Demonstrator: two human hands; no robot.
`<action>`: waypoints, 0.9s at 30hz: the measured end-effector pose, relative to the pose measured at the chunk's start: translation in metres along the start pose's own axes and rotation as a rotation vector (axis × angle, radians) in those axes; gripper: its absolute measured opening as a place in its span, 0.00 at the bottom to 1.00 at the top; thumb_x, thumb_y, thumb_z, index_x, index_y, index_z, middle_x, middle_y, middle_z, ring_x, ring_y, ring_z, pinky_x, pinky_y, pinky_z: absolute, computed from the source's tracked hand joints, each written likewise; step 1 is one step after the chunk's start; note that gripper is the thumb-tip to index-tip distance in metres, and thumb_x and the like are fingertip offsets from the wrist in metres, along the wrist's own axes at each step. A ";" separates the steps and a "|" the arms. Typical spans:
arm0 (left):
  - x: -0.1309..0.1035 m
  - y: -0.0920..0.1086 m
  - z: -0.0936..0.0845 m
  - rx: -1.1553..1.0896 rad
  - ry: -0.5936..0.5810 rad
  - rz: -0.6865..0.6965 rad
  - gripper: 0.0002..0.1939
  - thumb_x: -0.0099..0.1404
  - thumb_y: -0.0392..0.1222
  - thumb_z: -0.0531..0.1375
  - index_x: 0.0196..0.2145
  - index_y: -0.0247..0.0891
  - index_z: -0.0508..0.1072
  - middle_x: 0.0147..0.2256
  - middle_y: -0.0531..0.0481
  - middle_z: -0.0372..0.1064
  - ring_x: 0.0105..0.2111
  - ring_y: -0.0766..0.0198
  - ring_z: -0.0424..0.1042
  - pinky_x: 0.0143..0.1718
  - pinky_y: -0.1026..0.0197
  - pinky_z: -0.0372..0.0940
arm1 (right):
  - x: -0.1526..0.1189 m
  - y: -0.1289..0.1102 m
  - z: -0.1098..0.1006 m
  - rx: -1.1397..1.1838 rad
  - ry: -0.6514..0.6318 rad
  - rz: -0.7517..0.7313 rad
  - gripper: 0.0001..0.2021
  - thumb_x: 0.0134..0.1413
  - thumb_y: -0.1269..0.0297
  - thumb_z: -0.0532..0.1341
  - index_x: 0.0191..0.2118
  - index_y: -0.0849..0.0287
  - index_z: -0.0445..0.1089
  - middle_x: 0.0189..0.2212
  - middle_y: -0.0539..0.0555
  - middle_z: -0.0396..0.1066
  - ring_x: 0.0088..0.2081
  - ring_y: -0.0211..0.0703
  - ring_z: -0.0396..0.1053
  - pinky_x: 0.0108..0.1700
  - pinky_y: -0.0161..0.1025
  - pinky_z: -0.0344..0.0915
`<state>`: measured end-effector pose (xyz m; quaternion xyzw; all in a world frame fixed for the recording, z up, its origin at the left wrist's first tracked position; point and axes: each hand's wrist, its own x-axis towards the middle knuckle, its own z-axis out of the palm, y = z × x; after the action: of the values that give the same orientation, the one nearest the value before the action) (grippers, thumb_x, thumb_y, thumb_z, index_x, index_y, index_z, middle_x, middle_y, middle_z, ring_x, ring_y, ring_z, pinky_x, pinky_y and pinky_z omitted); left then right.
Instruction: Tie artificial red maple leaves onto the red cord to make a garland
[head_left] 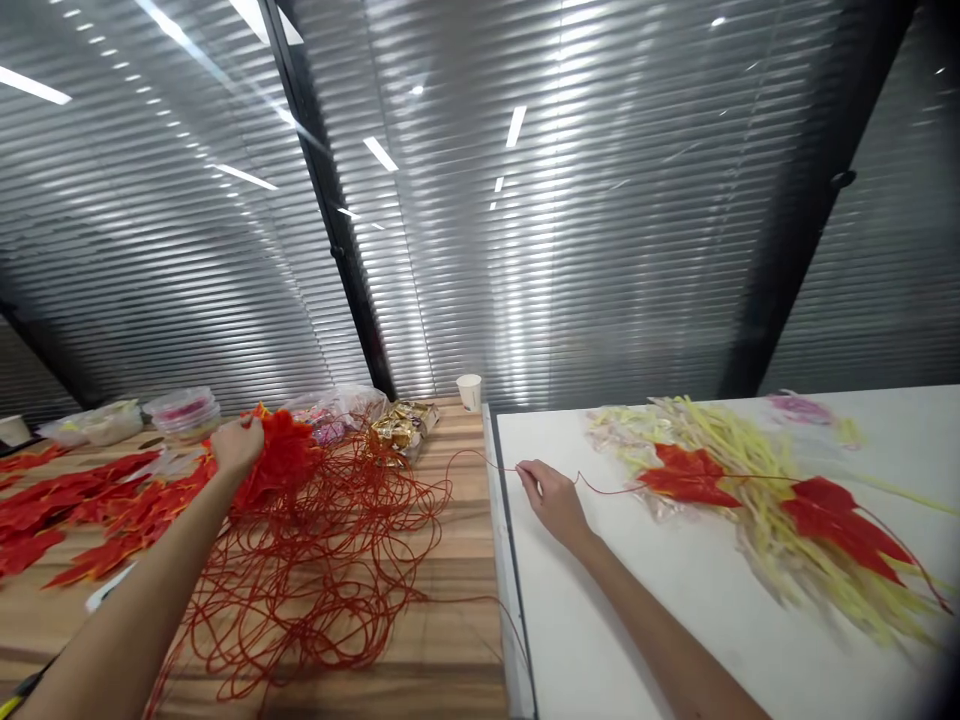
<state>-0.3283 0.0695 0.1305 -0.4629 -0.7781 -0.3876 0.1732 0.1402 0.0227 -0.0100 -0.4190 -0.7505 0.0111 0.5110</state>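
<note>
My left hand is closed on a bunch of red maple leaves with orange edges, above the wooden table's left part. Beside and below it spreads a loose tangle of red cord. Over the white table, my right hand pinches the red cord between thumb and fingertips. From that pinch the cord runs right to one red maple leaf and on to another red leaf. Both leaves lie over pale yellow strips. More red leaves lie in rows at the far left.
A paper cup, a gold foil packet, plastic bags and stacked clear tubs stand along the back, before metal blinds. A seam divides the wooden table from the white table.
</note>
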 end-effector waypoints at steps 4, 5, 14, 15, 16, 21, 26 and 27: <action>-0.004 0.053 -0.030 -0.122 0.316 0.138 0.15 0.60 0.42 0.50 0.41 0.36 0.71 0.40 0.53 0.70 0.40 0.64 0.67 0.46 0.60 0.59 | 0.000 -0.001 0.000 0.018 -0.006 0.025 0.11 0.59 0.64 0.46 0.34 0.58 0.65 0.27 0.53 0.67 0.28 0.39 0.64 0.30 0.35 0.58; -0.008 0.067 -0.035 -0.186 0.378 0.233 0.16 0.60 0.43 0.50 0.42 0.35 0.70 0.42 0.53 0.69 0.42 0.65 0.65 0.48 0.61 0.57 | -0.001 -0.001 0.001 0.020 -0.010 0.029 0.11 0.59 0.64 0.46 0.34 0.58 0.64 0.27 0.53 0.67 0.28 0.39 0.64 0.30 0.35 0.58; 0.004 0.110 -0.037 -0.202 0.044 0.227 0.22 0.52 0.39 0.60 0.45 0.30 0.67 0.41 0.53 0.70 0.42 0.63 0.65 0.50 0.56 0.54 | 0.001 0.000 -0.001 0.044 0.003 0.041 0.10 0.58 0.65 0.47 0.34 0.59 0.64 0.27 0.52 0.67 0.28 0.39 0.64 0.30 0.35 0.58; 0.006 0.112 -0.040 -0.208 0.027 0.288 0.22 0.52 0.39 0.60 0.46 0.31 0.67 0.43 0.54 0.69 0.44 0.63 0.63 0.51 0.57 0.52 | 0.001 0.000 0.000 0.048 0.003 0.038 0.11 0.58 0.65 0.46 0.34 0.58 0.64 0.27 0.52 0.67 0.28 0.39 0.65 0.30 0.35 0.59; 0.007 0.116 -0.042 -0.211 -0.002 0.345 0.23 0.51 0.38 0.61 0.46 0.32 0.67 0.45 0.55 0.68 0.45 0.63 0.62 0.52 0.58 0.52 | 0.001 0.000 0.000 0.049 0.001 0.031 0.11 0.58 0.66 0.46 0.34 0.58 0.65 0.28 0.52 0.67 0.29 0.39 0.65 0.31 0.35 0.59; 0.009 0.149 -0.058 -0.270 0.042 0.481 0.18 0.55 0.35 0.57 0.45 0.32 0.67 0.45 0.57 0.67 0.45 0.68 0.61 0.51 0.60 0.52 | -0.001 0.002 0.004 0.018 -0.042 0.019 0.11 0.58 0.66 0.47 0.34 0.58 0.65 0.28 0.53 0.68 0.30 0.40 0.66 0.32 0.36 0.60; 0.008 0.177 -0.060 -0.308 -0.043 0.699 0.18 0.56 0.28 0.52 0.45 0.31 0.67 0.45 0.55 0.67 0.45 0.69 0.62 0.51 0.61 0.53 | -0.002 0.006 0.005 0.021 -0.038 0.004 0.11 0.58 0.66 0.46 0.35 0.58 0.66 0.29 0.54 0.69 0.30 0.41 0.66 0.32 0.36 0.61; 0.005 0.181 -0.059 -0.332 -0.037 0.705 0.18 0.56 0.27 0.52 0.45 0.32 0.67 0.46 0.55 0.67 0.46 0.68 0.62 0.51 0.61 0.53 | -0.002 0.006 0.004 0.020 -0.033 0.000 0.12 0.58 0.66 0.46 0.35 0.58 0.66 0.29 0.54 0.69 0.30 0.41 0.67 0.32 0.36 0.61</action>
<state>-0.1812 0.0768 0.2515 -0.7305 -0.5011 -0.4166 0.2043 0.1408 0.0274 -0.0162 -0.4137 -0.7586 0.0257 0.5027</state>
